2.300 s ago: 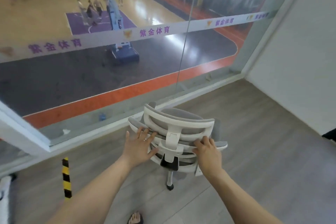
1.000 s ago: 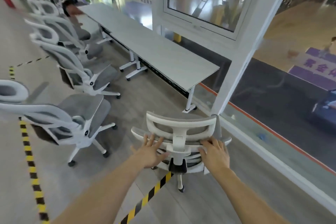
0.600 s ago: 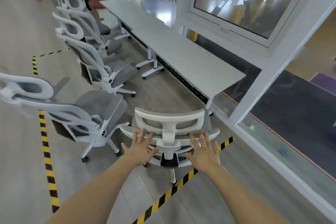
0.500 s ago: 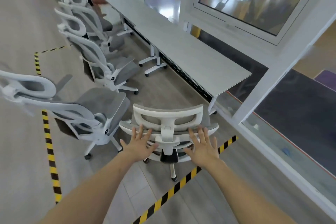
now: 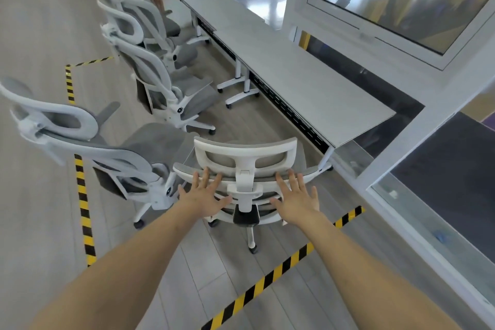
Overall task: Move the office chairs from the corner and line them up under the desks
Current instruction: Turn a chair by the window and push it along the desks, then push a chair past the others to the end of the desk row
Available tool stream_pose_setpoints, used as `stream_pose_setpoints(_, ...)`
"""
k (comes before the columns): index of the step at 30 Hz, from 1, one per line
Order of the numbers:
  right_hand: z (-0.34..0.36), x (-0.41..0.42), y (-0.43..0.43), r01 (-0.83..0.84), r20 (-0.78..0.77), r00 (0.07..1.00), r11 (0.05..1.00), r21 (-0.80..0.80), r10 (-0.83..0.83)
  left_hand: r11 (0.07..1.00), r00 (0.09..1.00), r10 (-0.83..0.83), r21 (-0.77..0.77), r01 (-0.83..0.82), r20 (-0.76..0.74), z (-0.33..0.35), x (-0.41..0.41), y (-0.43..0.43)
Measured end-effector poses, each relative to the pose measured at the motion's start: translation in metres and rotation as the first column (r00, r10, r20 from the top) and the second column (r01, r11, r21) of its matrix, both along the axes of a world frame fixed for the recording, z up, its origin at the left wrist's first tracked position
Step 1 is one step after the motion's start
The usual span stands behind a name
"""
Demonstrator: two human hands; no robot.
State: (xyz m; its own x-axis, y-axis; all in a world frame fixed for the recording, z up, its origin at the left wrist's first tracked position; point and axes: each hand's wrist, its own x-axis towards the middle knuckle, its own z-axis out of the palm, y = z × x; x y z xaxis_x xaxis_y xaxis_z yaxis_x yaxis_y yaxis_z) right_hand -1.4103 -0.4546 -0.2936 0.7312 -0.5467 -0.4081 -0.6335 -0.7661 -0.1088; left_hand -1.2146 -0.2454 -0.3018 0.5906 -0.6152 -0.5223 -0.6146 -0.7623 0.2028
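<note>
A white-framed office chair with grey mesh (image 5: 245, 153) stands in front of me, its back toward me, near the end of the long grey desk (image 5: 302, 83). My left hand (image 5: 205, 194) lies flat against the left side of the backrest, fingers spread. My right hand (image 5: 296, 197) presses flat on the right side the same way. Neither hand wraps around the frame. The chair's base and castors (image 5: 251, 245) show below my hands.
Several matching chairs (image 5: 158, 83) stand in a row left of the desks, the nearest (image 5: 88, 147) close beside my chair. Yellow-black floor tape (image 5: 270, 276) crosses under me. A white window frame and pillar (image 5: 417, 126) and a glass wall run along the right.
I turned from the glass corner to the desk row, rolling the chair along. The chair has moved forward past the floor tape, and my fingers went from gripping the backrest to lying flat and spread.
</note>
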Motion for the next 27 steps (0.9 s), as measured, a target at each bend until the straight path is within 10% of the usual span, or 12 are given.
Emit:
stream_pose_setpoints(13, 0.036, -0.051, 0.093, -0.209, 0.213, 0.952, 0.976, -0.064, 0.218, 0.946, 0.947, 0.252, -0.255, -0.199, 0.197, 0.046, -0.125, 0.084)
stream_pose_setpoints(27, 0.087, 0.068, 0.308, -0.644, 0.419, 0.612, 0.73, -0.229, 0.671, 0.746, 0.615, 0.666, -0.392, -0.538, 0.422, 0.101, -0.112, 0.316)
